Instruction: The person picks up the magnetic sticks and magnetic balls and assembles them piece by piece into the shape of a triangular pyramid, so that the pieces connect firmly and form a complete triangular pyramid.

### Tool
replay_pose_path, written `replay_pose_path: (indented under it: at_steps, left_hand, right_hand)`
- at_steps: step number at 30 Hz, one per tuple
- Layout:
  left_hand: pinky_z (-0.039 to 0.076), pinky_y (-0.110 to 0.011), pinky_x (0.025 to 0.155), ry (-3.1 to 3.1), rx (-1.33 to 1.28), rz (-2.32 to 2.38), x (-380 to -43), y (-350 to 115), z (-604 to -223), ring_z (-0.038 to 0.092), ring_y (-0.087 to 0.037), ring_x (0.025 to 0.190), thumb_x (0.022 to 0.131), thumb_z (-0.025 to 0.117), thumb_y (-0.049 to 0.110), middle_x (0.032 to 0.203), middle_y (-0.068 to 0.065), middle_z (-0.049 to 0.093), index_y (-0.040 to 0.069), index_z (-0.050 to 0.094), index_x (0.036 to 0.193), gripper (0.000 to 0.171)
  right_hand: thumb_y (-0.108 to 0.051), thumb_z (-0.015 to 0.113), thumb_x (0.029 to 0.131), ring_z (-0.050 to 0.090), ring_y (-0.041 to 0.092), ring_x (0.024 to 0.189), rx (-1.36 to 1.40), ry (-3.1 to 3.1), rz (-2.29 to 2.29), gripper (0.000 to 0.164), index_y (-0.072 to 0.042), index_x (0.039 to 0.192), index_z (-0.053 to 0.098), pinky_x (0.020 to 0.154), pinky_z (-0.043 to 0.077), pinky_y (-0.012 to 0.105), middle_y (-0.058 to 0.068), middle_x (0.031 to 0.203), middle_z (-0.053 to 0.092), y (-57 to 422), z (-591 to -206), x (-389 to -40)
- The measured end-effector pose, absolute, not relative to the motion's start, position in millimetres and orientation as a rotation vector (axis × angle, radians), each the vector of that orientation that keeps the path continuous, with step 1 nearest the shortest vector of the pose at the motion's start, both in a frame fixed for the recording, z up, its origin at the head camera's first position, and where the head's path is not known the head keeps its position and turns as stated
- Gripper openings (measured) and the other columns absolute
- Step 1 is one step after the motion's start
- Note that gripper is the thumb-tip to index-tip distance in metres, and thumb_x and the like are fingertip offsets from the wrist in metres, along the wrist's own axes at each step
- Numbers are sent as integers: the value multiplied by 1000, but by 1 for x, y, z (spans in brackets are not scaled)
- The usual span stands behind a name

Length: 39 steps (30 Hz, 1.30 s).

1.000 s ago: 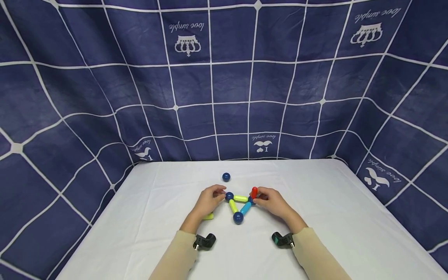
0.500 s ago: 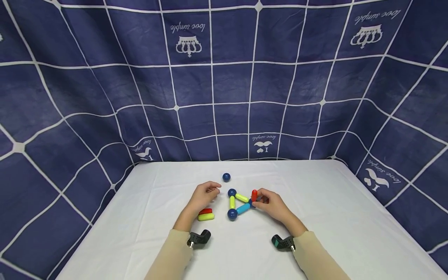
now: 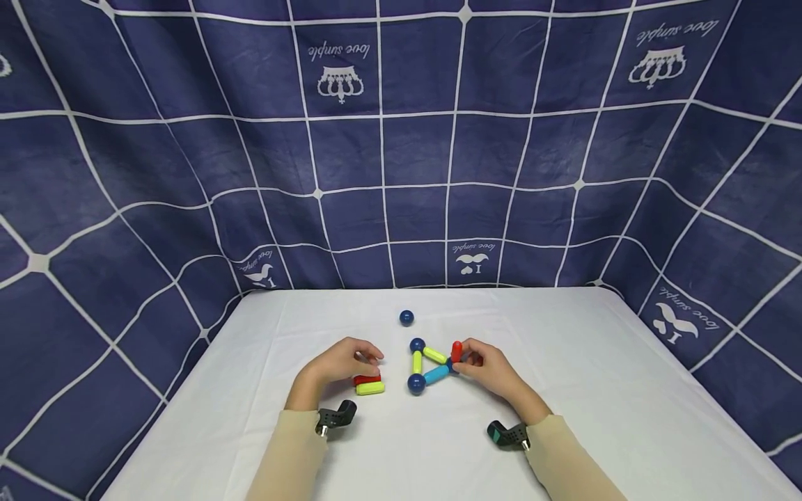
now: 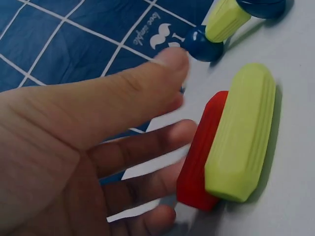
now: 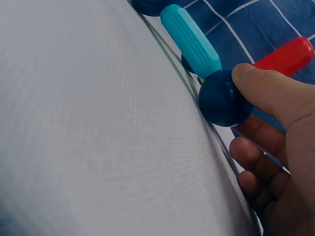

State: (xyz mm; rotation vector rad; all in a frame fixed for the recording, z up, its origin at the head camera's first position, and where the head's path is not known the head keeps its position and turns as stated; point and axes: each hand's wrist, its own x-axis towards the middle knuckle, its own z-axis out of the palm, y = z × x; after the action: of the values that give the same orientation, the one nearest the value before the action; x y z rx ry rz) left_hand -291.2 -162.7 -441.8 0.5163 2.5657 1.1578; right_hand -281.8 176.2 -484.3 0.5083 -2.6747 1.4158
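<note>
In the head view, my left hand reaches over a red magnetic rod that lies beside a yellow-green rod. The left wrist view shows its fingers spread, fingertips right at the red rod's side, nothing gripped. My right hand pinches a dark blue ball at one corner of a triangle, thumb on the ball. Another red rod points up from that ball. Two yellow-green rods, one along the left side, a light blue rod and two more balls complete the triangle.
A loose dark blue ball rests toward the back of the white-covered table. Dark blue curtains with white grid lines stand behind and at the sides. Each wrist wears a black camera mount, such as the left one.
My left hand has let go of the triangle's left corner and moved left to the loose rods. The triangle has turned slightly. My right hand stays at its corner.
</note>
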Motion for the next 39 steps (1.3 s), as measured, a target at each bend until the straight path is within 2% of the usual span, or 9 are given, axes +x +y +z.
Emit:
replay_pose_path:
  at_steps: [10,21,26,32,39]
  left_hand:
    - [48,-26,70,2561,513,1045,-290,-167,-445,58,-11,73,83,78,10,83,3,71,14,79,93,10]
    - [45,-27,69,2593,478,1006,-291,-164,-448,56,-13,74,85,77,13,80,4,69,14,78,88,4]
    - [45,-27,70,2617,468,1055,-293,-163,-449,56,-13,76,87,73,12,83,3,68,12,75,92,6]
    - [49,-26,70,2610,500,1279,-296,-156,-451,59,-13,77,90,70,10,87,-2,68,9,71,102,12]
    - [54,-27,69,2689,409,1517,-300,-137,-450,64,-16,87,89,73,11,100,-4,72,11,74,110,21]
  right_hand:
    - [-20,81,84,51,12,72,479,-2708,1410,20,-20,99,68,63,42,21,-2,81,60,176,-483,-282]
    - [-23,81,84,50,12,73,558,-2701,1411,23,-22,104,70,64,41,21,-1,84,59,178,-486,-281]
    - [-25,80,85,51,11,77,624,-2667,1423,23,-23,107,74,67,42,20,-2,94,65,178,-488,-280]
    - [-25,81,84,51,8,77,648,-2634,1459,20,-22,104,75,68,42,20,-3,96,67,178,-489,-280]
    - [-22,81,84,54,7,79,662,-2607,1453,20,-20,102,75,70,45,20,-3,97,68,177,-489,-280]
